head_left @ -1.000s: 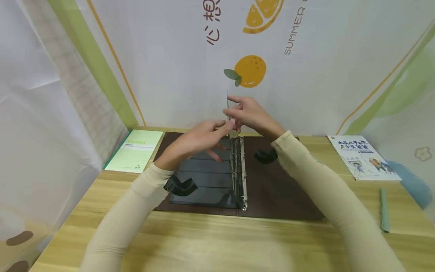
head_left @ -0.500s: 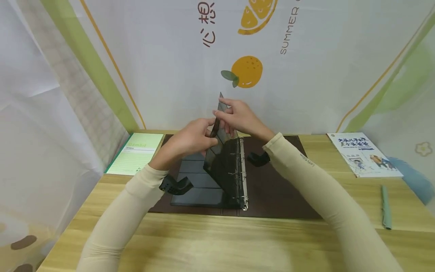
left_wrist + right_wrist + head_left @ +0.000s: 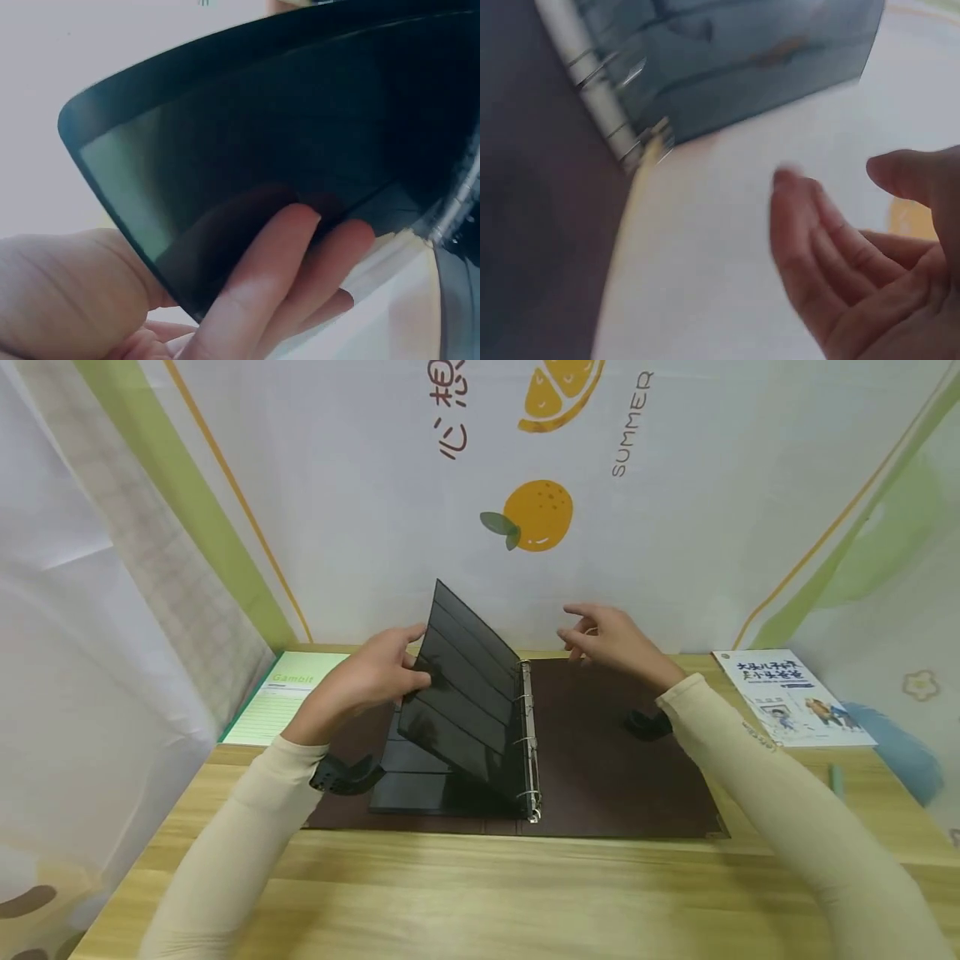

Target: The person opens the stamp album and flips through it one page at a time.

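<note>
A ring binder with a dark brown cover [image 3: 615, 752] lies spread on the wooden table, its metal rings [image 3: 529, 735] running along the middle. From the rings a black pocket page [image 3: 468, 685] slants up to the left, over more black pages [image 3: 408, 789] lying flat. My left hand [image 3: 363, 675] pinches that raised page by its outer edge; in the left wrist view the thumb and fingers are on opposite sides of the page [image 3: 225, 150]. Touching nothing, my right hand [image 3: 618, 639] hovers over the far part of the right cover with loosely bent fingers.
A light green notepad [image 3: 270, 706] lies left of the binder. On the right are a white illustrated booklet [image 3: 795, 702] and a thin green object [image 3: 836, 779], partly hidden by the right sleeve. A fruit-printed white cloth [image 3: 375, 527] hangs behind the table.
The raised page has swung from upright over to the left, with my left hand on its edge. My right hand has let go of the page and moved off to the right.
</note>
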Available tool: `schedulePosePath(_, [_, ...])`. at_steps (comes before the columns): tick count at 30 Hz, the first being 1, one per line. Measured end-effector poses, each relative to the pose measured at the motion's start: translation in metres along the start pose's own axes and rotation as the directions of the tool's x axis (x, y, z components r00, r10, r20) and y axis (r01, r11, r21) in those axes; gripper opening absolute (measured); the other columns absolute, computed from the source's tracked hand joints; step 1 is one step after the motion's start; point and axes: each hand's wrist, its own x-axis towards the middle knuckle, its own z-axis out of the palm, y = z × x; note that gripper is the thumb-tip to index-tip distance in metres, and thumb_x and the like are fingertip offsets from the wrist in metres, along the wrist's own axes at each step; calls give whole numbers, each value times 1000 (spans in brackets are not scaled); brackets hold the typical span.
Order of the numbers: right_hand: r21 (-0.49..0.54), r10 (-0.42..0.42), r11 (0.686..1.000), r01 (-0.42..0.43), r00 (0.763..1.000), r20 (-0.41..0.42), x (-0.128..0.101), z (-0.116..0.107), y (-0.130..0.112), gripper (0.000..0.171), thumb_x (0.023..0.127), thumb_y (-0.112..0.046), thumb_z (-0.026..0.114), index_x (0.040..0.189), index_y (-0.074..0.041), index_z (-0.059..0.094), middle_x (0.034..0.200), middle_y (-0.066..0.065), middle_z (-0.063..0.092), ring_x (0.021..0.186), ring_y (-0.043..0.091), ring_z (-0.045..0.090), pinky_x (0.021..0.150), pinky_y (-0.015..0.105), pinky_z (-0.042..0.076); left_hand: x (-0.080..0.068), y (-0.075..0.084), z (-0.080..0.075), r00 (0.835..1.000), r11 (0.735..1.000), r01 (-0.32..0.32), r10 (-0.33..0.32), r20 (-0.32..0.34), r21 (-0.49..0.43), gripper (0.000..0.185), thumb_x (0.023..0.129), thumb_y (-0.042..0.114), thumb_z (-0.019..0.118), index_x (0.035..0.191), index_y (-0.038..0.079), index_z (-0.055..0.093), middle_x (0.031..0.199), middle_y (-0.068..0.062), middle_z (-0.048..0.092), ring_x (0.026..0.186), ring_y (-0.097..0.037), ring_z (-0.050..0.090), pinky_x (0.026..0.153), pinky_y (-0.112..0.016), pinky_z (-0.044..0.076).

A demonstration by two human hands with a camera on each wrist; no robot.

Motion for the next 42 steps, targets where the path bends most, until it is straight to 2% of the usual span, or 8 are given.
schedulePosePath(4, [-150,51,988,-43,998,45,-15,-6,38,57,104,-27,57,151,3,43,125,26,67,112,40,67,92,52,55,-4,-18,0,999,999,39,-39,-10,-18,81,97,3,56,163,8,11,95,-19,66,53,-12,48,63,-32,49])
schedulePosePath(7, [-249,89,967,-62,991,96,-27,-8,63,61,104,-31,57,150,6,42,141,31,55,131,49,53,105,61,44,-6,-32,1,998,998,67,-67,-14,-19,81,97,4,56,163,5,9,131,-30,62,60,-13,58,65,-33,53])
schedulePosePath(15, [-347,123,937,-37,965,231,-53,1,109,78,98,-38,66,150,13,37,154,38,34,143,56,32,115,65,32,-8,-64,7,994,994,110,-109,20,-25,82,99,5,57,163,6,6,124,-33,63,63,-13,67,67,-32,57])
schedulePosePath(26, [-301,177,949,-90,945,275,-61,8,119,86,94,-39,70,152,12,32,160,37,20,147,58,16,116,68,24,5,-97,25,992,991,130,-130,1,45,84,95,5,64,163,7,14,105,-28,72,50,-12,53,55,-30,49])
schedulePosePath(32, [-300,191,948,-106,943,272,-63,11,123,88,95,-42,69,154,11,30,161,36,19,148,57,16,116,69,23,10,-109,37,985,978,171,-173,5,117,84,95,10,67,162,5,17,132,-37,60,47,-12,53,54,-30,51])
schedulePosePath(35, [-298,193,948,-109,944,269,-63,12,126,89,95,-44,69,154,10,30,161,36,18,148,57,16,116,69,23,12,-111,39,977,966,209,-212,3,153,86,95,13,70,162,3,17,104,-27,73,46,-12,55,55,-30,53])
schedulePosePath(38, [-289,195,950,-116,946,259,-64,14,128,89,95,-44,69,155,9,29,162,35,18,149,57,15,117,69,23,13,-115,41,970,956,236,-241,7,174,88,93,15,73,161,1,19,68,-10,66,46,-13,59,60,-32,57])
schedulePosePath(42, [-254,195,958,-130,949,249,-66,17,131,88,95,-43,68,156,7,28,164,32,16,150,55,13,117,70,22,10,-122,46,965,947,254,-262,14,196,87,93,18,74,160,-1,21,62,-7,64,46,-13,62,66,-34,60])
